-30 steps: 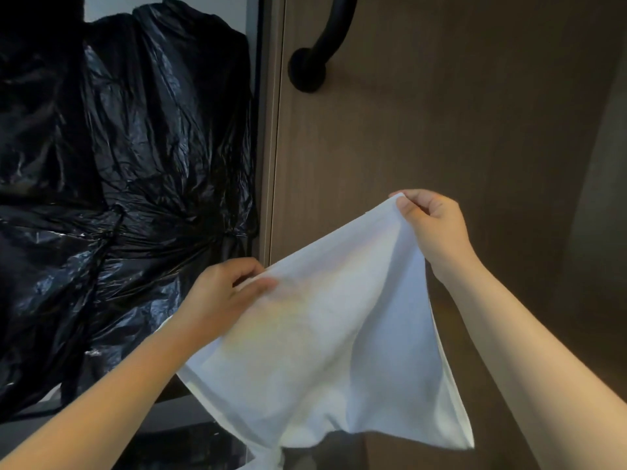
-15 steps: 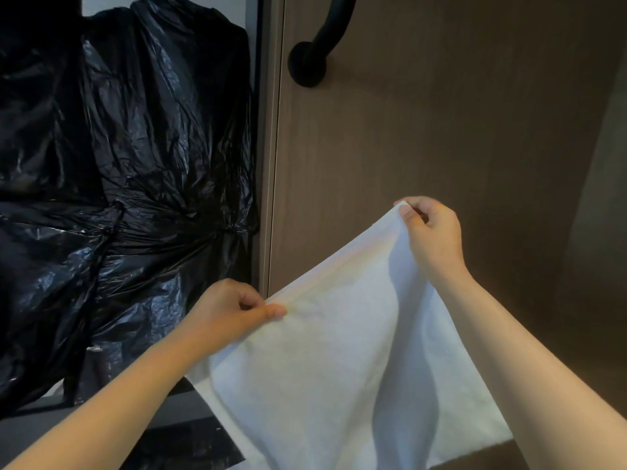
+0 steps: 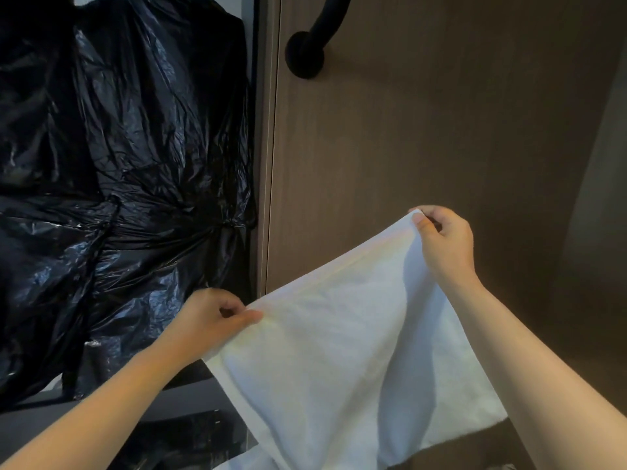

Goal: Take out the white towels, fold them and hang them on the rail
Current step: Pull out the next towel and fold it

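A white towel (image 3: 339,361) hangs spread between my two hands in front of a brown wooden panel. My left hand (image 3: 210,320) pinches its lower left corner between thumb and fingers. My right hand (image 3: 444,242) pinches the higher right corner, so the top edge slopes upward to the right. The towel's body drops below the frame's bottom edge. A black rail (image 3: 315,39) is fixed to the panel at the top; only its round mount and a curved stretch show.
Large crumpled black plastic bags (image 3: 118,181) fill the left side, tied in knots near the middle. A vertical frame edge (image 3: 266,164) separates them from the wooden panel (image 3: 441,113). A dark ledge (image 3: 169,405) runs below the bags.
My left hand dropped lower and went from lying on the cloth to pinching its corner. The towel opened out flatter and wider, and my right hand sank slightly.
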A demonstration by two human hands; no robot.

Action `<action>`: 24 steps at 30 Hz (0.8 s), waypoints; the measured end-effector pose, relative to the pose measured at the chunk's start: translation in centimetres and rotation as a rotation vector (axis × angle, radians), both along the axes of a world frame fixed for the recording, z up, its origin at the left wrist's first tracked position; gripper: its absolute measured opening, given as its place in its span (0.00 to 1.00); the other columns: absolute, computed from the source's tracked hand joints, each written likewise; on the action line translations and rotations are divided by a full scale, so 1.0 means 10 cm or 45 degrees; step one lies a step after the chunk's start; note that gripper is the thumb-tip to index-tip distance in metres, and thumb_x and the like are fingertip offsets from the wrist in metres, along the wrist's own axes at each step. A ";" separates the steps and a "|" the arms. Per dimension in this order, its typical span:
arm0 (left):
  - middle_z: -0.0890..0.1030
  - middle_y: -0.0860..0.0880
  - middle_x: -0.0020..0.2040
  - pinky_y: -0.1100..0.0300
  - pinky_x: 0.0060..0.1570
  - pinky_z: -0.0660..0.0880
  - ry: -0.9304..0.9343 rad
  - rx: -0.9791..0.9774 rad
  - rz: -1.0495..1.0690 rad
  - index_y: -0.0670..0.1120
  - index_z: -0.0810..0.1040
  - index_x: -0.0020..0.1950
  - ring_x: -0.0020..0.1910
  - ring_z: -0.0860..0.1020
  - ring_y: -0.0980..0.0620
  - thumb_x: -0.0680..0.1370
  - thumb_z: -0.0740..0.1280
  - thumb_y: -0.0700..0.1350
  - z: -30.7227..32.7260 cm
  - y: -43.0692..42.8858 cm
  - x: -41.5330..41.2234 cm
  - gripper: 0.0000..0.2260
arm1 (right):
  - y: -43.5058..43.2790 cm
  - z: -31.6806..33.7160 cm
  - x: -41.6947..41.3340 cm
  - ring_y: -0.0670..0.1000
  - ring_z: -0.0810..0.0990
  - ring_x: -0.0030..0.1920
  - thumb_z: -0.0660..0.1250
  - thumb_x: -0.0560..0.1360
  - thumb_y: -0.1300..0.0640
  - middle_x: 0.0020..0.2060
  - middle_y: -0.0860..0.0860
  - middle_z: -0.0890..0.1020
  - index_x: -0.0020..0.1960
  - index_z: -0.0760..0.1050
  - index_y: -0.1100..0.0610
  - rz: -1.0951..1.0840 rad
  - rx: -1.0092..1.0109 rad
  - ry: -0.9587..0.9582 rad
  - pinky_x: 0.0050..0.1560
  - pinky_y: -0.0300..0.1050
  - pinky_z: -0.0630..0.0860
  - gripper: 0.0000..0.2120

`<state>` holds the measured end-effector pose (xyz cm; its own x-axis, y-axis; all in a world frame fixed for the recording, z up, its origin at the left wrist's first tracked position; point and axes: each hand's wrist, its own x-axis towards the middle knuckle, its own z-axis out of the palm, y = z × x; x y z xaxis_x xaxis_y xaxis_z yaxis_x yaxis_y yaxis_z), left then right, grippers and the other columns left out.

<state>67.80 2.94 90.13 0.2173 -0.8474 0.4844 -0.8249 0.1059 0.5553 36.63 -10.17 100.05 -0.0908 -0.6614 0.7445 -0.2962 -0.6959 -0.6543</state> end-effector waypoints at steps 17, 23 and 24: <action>0.84 0.53 0.32 0.71 0.26 0.73 0.341 -0.075 -0.055 0.53 0.84 0.34 0.29 0.81 0.59 0.67 0.78 0.49 0.18 -0.07 0.19 0.05 | -0.24 -0.57 -0.13 0.47 0.76 0.52 0.63 0.81 0.57 0.49 0.48 0.80 0.52 0.79 0.55 -0.074 0.406 -0.333 0.53 0.40 0.70 0.07; 0.85 0.56 0.36 0.73 0.30 0.74 0.318 0.000 -0.093 0.50 0.83 0.42 0.34 0.83 0.60 0.71 0.76 0.44 0.06 -0.10 0.22 0.04 | -0.31 -0.89 -0.20 0.50 0.76 0.53 0.63 0.81 0.57 0.49 0.50 0.79 0.55 0.80 0.59 -0.185 0.556 -0.356 0.55 0.43 0.70 0.09; 0.85 0.58 0.36 0.73 0.31 0.73 0.263 0.028 -0.087 0.51 0.84 0.42 0.35 0.82 0.61 0.72 0.76 0.45 0.05 -0.10 0.23 0.03 | -0.32 -0.93 -0.22 0.50 0.75 0.53 0.63 0.81 0.58 0.49 0.50 0.79 0.56 0.80 0.59 -0.194 0.569 -0.361 0.56 0.43 0.70 0.09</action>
<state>70.12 1.97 90.59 0.2519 -0.8734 0.4169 -0.6844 0.1438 0.7148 34.48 -13.42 90.76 -0.3663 -0.8714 0.3263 -0.1406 -0.2948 -0.9452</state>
